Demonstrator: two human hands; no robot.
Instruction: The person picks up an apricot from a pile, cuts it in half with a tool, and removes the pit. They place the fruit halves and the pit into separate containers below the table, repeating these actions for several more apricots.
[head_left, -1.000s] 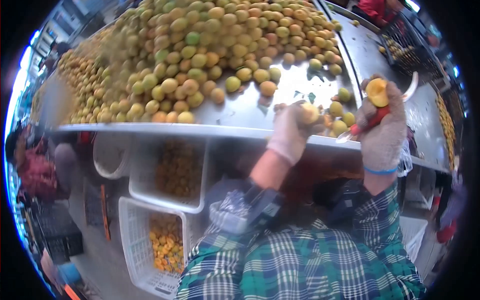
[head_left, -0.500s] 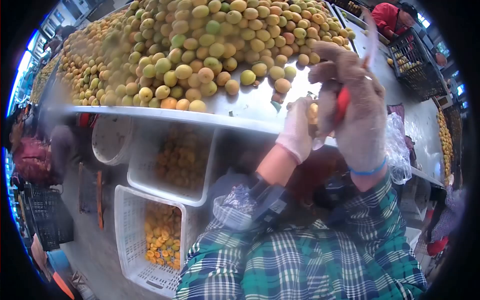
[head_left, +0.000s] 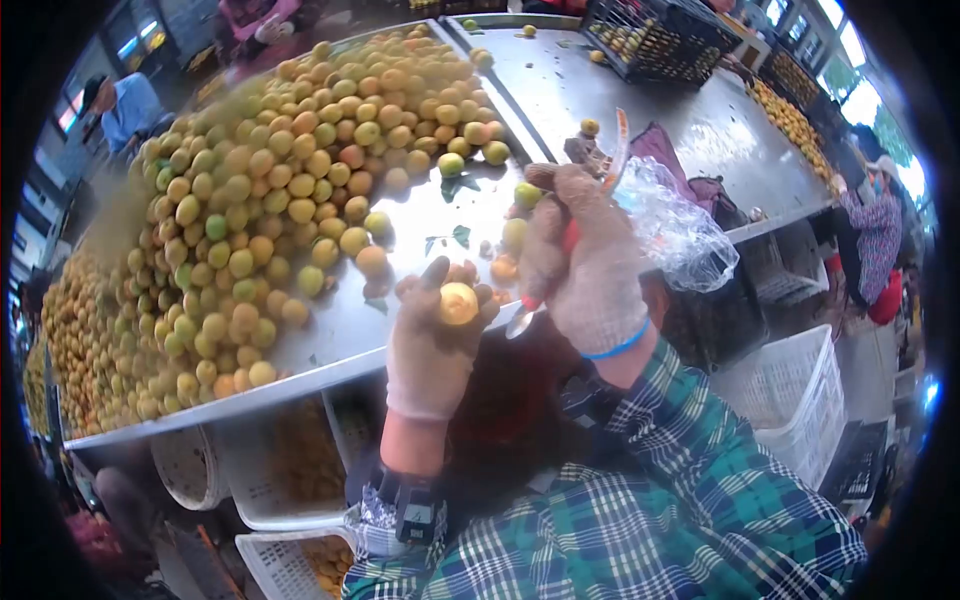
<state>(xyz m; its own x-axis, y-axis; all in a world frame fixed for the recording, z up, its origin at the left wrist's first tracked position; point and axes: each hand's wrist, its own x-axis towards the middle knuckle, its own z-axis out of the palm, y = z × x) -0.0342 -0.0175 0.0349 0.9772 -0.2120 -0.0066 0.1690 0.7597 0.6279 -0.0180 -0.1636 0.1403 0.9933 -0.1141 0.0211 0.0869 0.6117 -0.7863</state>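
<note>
In my gloved left hand (head_left: 435, 340), palm up near the table's front edge, lies an apricot (head_left: 459, 304), its yellow-orange side facing me. The fingers curl around it, their tips dark and stained. My right hand (head_left: 590, 260), also gloved and with a blue band at the wrist, closes around a red-handled tool (head_left: 571, 238). A small shiny metal end of the tool points down beside the left hand, and a thin orange strip rises above the right fingers. A few loose apricots lie on the metal just behind the hands.
A large heap of apricots (head_left: 250, 220) covers the left of the metal table (head_left: 340, 345). A clear plastic bag (head_left: 680, 230) lies right of my hands. White crates (head_left: 255, 490) stand below at left, another white crate (head_left: 800, 390) at right. A black crate (head_left: 655, 40) sits farther back; people work around.
The view has turned to the right. My hands, close together before, are now apart, with the left one turned palm up and showing the apricot. The tool stays in my right hand.
</note>
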